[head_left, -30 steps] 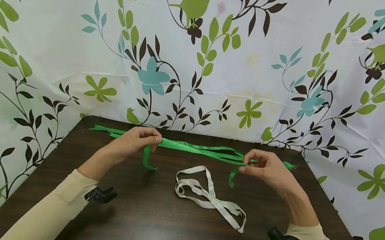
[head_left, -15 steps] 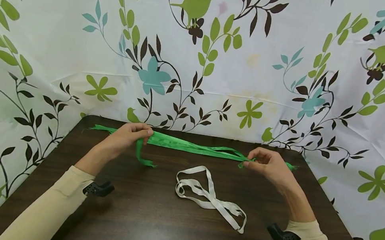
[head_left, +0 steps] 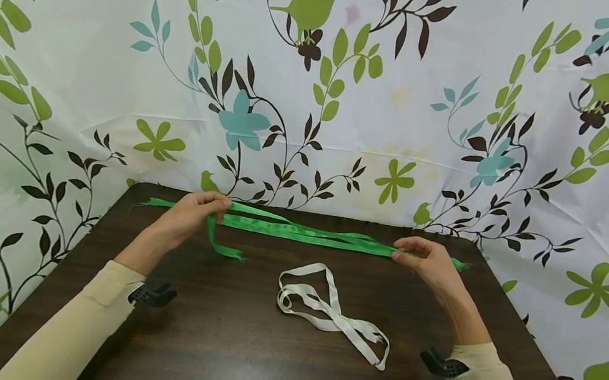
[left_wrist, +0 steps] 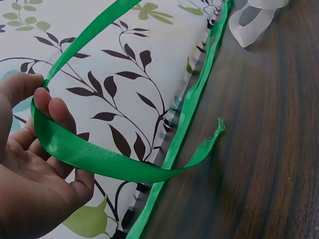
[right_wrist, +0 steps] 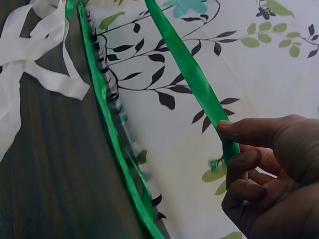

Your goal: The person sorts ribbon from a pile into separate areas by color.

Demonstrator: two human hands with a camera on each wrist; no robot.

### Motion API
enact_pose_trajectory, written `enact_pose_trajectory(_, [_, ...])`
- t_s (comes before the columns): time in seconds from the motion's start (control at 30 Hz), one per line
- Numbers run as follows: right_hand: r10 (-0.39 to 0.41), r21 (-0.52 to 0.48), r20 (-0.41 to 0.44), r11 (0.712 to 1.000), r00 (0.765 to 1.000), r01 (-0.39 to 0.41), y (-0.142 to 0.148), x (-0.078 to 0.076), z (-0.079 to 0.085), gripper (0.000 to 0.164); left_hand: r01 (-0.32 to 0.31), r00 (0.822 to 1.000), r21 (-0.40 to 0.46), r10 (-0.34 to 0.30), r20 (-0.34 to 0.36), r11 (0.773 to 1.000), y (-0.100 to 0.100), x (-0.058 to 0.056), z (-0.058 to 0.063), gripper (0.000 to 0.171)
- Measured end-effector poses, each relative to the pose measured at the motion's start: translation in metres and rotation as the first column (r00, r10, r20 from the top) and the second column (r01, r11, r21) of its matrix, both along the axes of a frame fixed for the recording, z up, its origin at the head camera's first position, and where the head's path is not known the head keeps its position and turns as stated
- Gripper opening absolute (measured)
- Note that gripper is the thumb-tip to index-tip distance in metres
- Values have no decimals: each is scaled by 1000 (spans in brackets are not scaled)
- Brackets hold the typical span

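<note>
A green ribbon is stretched between the hands above the far part of the table. My left hand pinches this ribbon between thumb and fingertips, and its frayed tail hangs down in a curve. At the other side, my right hand pinches the ribbon close to its frayed end, as the right wrist view shows. Below lie more green ribbon lengths along the table's back edge, with frayed ends sticking out past both hands. How many lengths there are is hard to tell.
A loosely looped white ribbon lies in the middle of the dark wooden table, nearer than the green ones. Behind the table hangs a white cloth printed with leaves and birds. Each wrist wears a black camera.
My left hand has moved left along the table, drawing the ribbon out wider. The right hand has shifted slightly right, and the tail that hung below it no longer shows in the head view.
</note>
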State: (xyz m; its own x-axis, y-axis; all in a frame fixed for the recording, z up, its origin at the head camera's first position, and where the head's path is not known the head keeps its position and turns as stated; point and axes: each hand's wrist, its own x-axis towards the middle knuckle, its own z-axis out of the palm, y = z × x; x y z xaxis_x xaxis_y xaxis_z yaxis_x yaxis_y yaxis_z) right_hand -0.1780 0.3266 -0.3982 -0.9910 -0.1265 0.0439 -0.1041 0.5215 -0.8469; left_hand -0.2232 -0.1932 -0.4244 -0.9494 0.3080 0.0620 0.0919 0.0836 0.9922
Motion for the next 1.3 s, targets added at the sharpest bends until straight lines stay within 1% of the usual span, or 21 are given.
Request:
enact_pose_trajectory(0.07, [-10, 0, 8, 1000, 1000, 10, 1, -2, -3, 46, -14, 1000, -4, 14, 15, 1000, -2, 0, 0, 38])
enact_pose_trajectory(0.17, [-22, 0, 7, 1000, 1000, 22, 3, -6, -7, 45, -28, 999, -17, 29, 35, 999, -5, 0, -1, 45])
enact_pose_trajectory(0.3, [-42, 11, -18, 999, 999, 42, 7, -11, -16, 39, -45, 997, -20, 46, 56, 999, -9, -1, -5, 53])
enact_pose_trajectory(0.4, [-65, 11, -32, 998, 997, 65, 11, -14, -22, 35, -55, 996, -16, 56, 63, 998, -12, -3, -9, 52])
enact_pose_trajectory(0.47, [-87, 0, -31, 996, 996, 87, 13, -15, -26, 36, -58, 996, -12, 58, 66, 998, -14, -4, -11, 51])
enact_pose_trajectory(0.7, [-197, -29, -21, 980, 980, 197, 22, -20, -40, 41, -80, 994, -13, 81, 74, 997, -19, -8, -18, 53])
enact_pose_trajectory(0.83, [-233, -80, -19, 970, 972, 231, 27, -23, -50, 40, -100, 992, -5, 100, 80, 995, -23, -9, -23, 55])
enact_pose_trajectory(0.93, [-217, -178, 7, 960, 976, 215, 28, -25, -56, 38, -104, 991, 9, 103, 84, 995, -25, -11, -26, 57])
enact_pose_trajectory(1.03, [-184, -245, 30, 951, 982, 186, 27, -26, -60, 35, -108, 991, -10, 108, 84, 994, -27, -13, -29, 55])
enact_pose_trajectory(1.13, [-155, -242, 40, 957, 987, 160, 24, -27, -62, 33, -107, 991, -69, 112, 68, 992, -29, -14, -30, 52])
enact_pose_trajectory(1.3, [-117, -196, 51, 973, 992, 125, 18, -28, -66, 34, -114, 991, -138, 122, 54, 984, -33, -16, -32, 54])
